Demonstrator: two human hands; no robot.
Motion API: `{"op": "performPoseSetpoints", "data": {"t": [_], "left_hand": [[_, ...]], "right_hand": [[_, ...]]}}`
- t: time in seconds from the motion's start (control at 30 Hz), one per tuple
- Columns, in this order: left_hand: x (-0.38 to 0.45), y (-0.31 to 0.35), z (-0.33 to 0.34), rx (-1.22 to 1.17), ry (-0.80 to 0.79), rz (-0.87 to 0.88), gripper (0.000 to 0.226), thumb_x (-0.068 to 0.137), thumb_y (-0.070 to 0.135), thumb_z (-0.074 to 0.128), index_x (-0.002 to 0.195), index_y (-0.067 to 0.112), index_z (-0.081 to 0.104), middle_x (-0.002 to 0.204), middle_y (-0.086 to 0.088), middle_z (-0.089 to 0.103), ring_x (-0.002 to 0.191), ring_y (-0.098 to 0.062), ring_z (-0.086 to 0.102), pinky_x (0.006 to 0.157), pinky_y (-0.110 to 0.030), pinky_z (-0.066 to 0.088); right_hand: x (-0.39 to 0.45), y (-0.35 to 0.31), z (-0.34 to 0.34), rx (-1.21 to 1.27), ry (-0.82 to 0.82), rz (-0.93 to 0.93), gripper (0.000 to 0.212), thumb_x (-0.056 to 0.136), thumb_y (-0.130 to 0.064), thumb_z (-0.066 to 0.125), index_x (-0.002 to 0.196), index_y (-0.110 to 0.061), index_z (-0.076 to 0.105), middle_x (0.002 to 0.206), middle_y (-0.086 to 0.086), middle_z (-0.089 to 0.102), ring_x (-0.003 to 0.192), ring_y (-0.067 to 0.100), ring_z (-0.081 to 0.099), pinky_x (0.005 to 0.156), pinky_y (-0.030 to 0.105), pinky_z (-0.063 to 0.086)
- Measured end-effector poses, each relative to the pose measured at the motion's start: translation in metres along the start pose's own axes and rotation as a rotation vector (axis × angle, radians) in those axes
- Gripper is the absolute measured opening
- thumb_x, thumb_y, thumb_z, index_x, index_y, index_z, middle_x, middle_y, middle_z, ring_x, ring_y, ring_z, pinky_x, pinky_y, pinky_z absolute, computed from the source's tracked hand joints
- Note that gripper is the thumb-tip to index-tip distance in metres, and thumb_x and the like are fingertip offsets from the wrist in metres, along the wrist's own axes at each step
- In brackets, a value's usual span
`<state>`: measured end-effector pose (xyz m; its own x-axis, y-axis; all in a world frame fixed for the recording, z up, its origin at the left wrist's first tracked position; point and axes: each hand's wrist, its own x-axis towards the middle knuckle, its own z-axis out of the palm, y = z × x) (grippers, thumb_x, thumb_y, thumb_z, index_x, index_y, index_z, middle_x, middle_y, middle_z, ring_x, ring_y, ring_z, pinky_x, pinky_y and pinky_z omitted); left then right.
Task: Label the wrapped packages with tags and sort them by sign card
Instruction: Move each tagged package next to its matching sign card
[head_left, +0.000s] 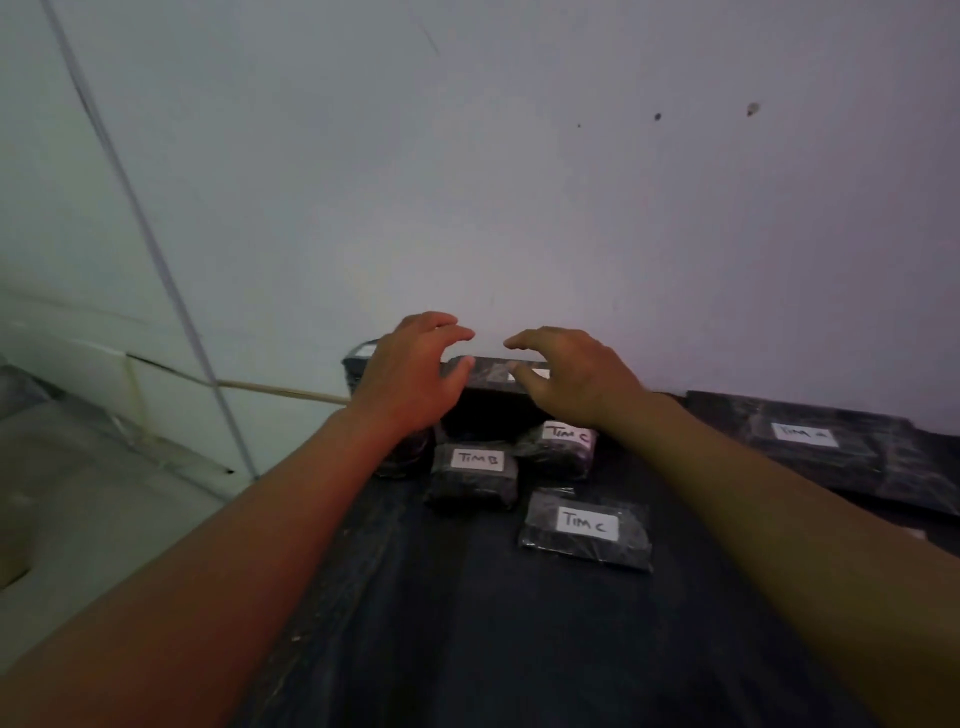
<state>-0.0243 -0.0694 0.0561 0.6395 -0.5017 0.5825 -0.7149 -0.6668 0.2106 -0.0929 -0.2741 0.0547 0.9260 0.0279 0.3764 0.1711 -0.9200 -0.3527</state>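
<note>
Several black wrapped packages lie on a black-covered table (467, 623). One small package tagged "TIM B" (471, 475) sits left of a package tagged "TIM C" (558, 447), and a second "TIM C" package (587, 530) lies nearer me. A bigger black package (493, 387) stands against the wall behind them. My left hand (410, 374) and my right hand (566, 374) hover over that bigger package, fingers spread and loosely bent, holding nothing. A flat package with a white tag (805, 441) lies at the right.
A pale wall (519, 182) rises directly behind the packages. Left of the table is a lower pale surface (78, 493) and a thin cable (156, 249) running down the wall. Another dark package (358, 364) is partly hidden behind my left hand.
</note>
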Motion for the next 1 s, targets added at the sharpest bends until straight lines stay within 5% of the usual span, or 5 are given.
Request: {"op": "performPoseSetpoints", "data": {"t": [0.3, 0.57, 0.7, 0.87, 1.0], "left_hand": [[-0.025, -0.05, -0.012, -0.027, 0.101, -0.15, 0.029, 0.092, 0.026, 0.066, 0.118, 0.014, 0.073, 0.126, -0.009, 0.066, 0.121, -0.03, 0.057, 0.1, -0.052, 0.049], [-0.034, -0.072, 0.0, -0.195, 0.123, -0.401, 0.049, 0.101, 0.033, 0.056, 0.145, 0.013, 0.05, 0.153, -0.011, 0.042, 0.141, -0.025, 0.041, 0.115, -0.04, 0.037], [-0.038, -0.074, 0.007, -0.341, 0.1, -0.496, 0.054, 0.104, 0.039, 0.049, 0.152, 0.016, 0.04, 0.154, -0.008, 0.044, 0.14, -0.022, 0.042, 0.116, -0.034, 0.033], [-0.042, -0.077, 0.009, -0.531, 0.145, -0.586, 0.053, 0.105, 0.042, 0.045, 0.155, 0.025, 0.037, 0.155, -0.003, 0.045, 0.14, -0.019, 0.045, 0.117, -0.04, 0.038], [-0.047, -0.072, 0.005, -0.626, 0.198, -0.597, 0.052, 0.106, 0.038, 0.045, 0.155, 0.024, 0.035, 0.145, 0.003, 0.052, 0.123, -0.006, 0.05, 0.079, 0.005, 0.038]], "right_hand": [[0.028, -0.04, 0.046, 0.142, -0.051, 0.002, 0.053, 0.095, -0.048, 0.061, 0.144, -0.028, 0.052, 0.141, -0.001, 0.061, 0.13, 0.022, 0.054, 0.105, 0.042, 0.047], [0.051, -0.071, 0.098, 0.435, -0.151, 0.188, 0.122, 0.074, -0.06, 0.081, 0.163, -0.022, 0.007, 0.164, 0.005, 0.031, 0.148, 0.025, 0.034, 0.118, 0.044, 0.036], [0.059, -0.08, 0.121, 0.624, -0.134, 0.27, 0.133, 0.069, -0.054, 0.086, 0.162, -0.026, -0.005, 0.162, 0.004, 0.034, 0.144, 0.024, 0.041, 0.114, 0.042, 0.042], [0.063, -0.085, 0.134, 0.722, -0.04, 0.259, 0.116, 0.067, -0.041, 0.092, 0.157, -0.025, 0.021, 0.145, -0.002, 0.052, 0.13, 0.019, 0.054, 0.104, 0.03, 0.048], [0.056, -0.084, 0.136, 0.806, 0.076, 0.24, 0.092, 0.062, -0.037, 0.096, 0.137, -0.03, 0.042, 0.126, -0.009, 0.062, 0.117, 0.011, 0.061, 0.099, 0.029, 0.053]]}}
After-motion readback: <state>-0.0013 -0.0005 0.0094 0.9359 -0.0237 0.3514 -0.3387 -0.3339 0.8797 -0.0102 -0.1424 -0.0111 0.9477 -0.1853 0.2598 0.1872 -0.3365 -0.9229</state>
